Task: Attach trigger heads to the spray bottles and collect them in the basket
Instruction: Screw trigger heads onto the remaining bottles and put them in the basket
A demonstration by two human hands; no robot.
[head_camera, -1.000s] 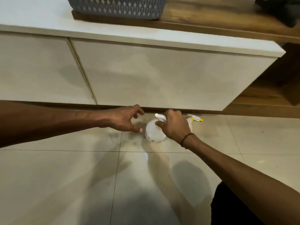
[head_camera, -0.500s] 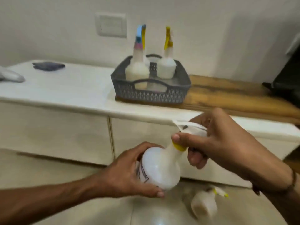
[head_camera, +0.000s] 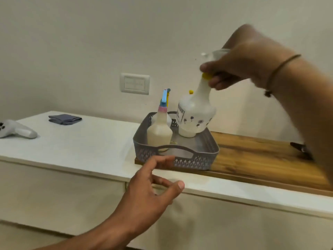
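My right hand (head_camera: 241, 64) grips the trigger head of a round white spray bottle (head_camera: 195, 112) with a yellow collar, holding it tilted in the air above the grey basket (head_camera: 201, 156). Inside the basket stands a bottle with a blue and pink trigger head (head_camera: 159, 132). Behind the held one, another white bottle (head_camera: 186, 131) is partly hidden. My left hand (head_camera: 153, 192) hovers open in front of the counter edge, below the basket, holding nothing.
The basket sits on a wooden board (head_camera: 261, 157) on a white counter (head_camera: 81, 141) against the wall. A folded dark cloth (head_camera: 64, 119) and a white controller (head_camera: 16, 129) lie at the counter's left. A wall switch plate (head_camera: 134, 83) is behind.
Both hands lifted the bottle from the floor. My left hand has let go of its body and dropped away; my right hand has carried the bottle up and over the basket.
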